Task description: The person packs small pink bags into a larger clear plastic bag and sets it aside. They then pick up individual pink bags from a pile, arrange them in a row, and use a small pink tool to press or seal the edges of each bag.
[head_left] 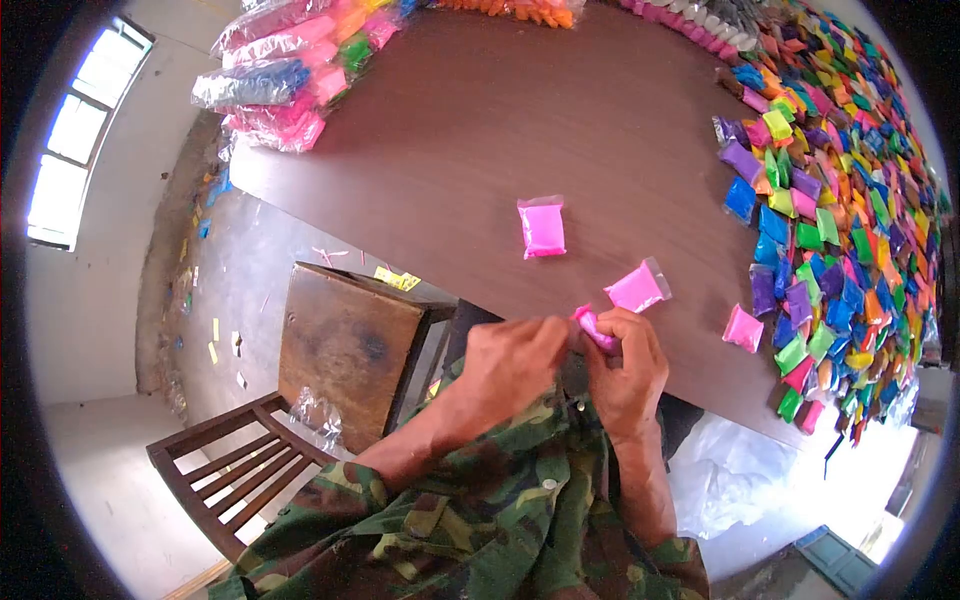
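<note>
A smooth brown counter spreads out, widest of all. Along its right side lies a heap of small multicoloured plastic packets. At its near edge is a green-and-brown camouflage shirt, cut off below. Left of the counter stands a dark wooden chair with a slatted back. On its far left corner, shiny clear plastic bags of mostly pink contents are cropped above. At its near edge, the left hand is curled, fingertips hidden; whether it grips anything cannot be told. Beside it, the right hand pinches a glossy pink plastic packet, partly covered by thumb and fingers. Three flat pink square packets lie apart on the counter's nearer half.
</note>
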Tool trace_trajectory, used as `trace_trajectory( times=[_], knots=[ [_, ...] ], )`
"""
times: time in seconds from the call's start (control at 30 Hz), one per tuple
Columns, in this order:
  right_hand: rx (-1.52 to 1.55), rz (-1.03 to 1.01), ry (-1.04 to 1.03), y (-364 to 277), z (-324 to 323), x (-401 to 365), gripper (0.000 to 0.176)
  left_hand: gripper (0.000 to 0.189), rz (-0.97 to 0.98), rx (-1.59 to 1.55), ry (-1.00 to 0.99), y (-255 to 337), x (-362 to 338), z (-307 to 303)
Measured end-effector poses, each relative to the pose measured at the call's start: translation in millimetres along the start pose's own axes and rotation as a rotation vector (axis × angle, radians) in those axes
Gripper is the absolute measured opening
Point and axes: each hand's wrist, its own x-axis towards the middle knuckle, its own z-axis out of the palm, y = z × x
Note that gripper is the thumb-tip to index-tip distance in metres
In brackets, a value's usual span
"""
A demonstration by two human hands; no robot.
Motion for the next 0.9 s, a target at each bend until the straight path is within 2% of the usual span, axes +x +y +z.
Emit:
trace_trajectory(
  times=[0.1, 0.2, 0.23, 0.33, 0.37, 0.5, 0.6, 0.63, 0.73, 0.9],
  knots=[
    [0.031, 0.016, 0.001, 2.0, -2.6, -4.7, 0.028, 0.014, -0.096, 0.079, -0.001, -18.9, 1.9, 1.1],
    [0.046, 0.046, 0.000, 2.1, -1.1, -4.8, 0.027, 0.015, -0.045, 0.029, 0.030, -11.8, -1.4, -0.1],
    [0.044, 0.024, -0.005, 2.6, -0.2, -4.1, 0.027, 0.016, 0.032, 0.012, -0.012, -0.9, 2.4, -7.8],
    [0.050, -0.007, -0.011, 4.6, 0.9, -7.1, 0.026, 0.015, -0.043, -0.006, -0.024, -3.1, -2.2, -2.9],
    [0.062, 0.003, -0.006, 4.5, 0.3, -9.5, 0.027, 0.013, -0.141, 0.061, -0.068, -13.2, -3.9, -0.4],
    [0.018, 0.122, -0.090, -2.7, -13.4, -0.7, 0.035, 0.011, -0.228, 0.056, 0.127, -37.9, -2.7, -12.9],
    [-0.043, 0.201, -0.174, -12.9, -21.7, 23.6, 0.049, 0.011, -0.295, -0.008, 0.195, -49.3, -3.7, -18.1],
    [-0.108, 0.156, -0.204, -8.4, -22.7, 29.6, 0.056, 0.010, -0.323, -0.008, 0.211, -53.9, -3.3, -19.3],
    [-0.178, 0.058, -0.312, -5.6, -26.2, 58.0, 0.053, 0.008, -0.377, -0.067, 0.288, -69.4, 5.4, -24.2],
    [-0.186, 0.090, -0.443, 0.2, -13.2, 98.4, 0.046, 0.007, -0.386, -0.097, 0.372, -99.2, 22.0, -28.5]
  ],
)
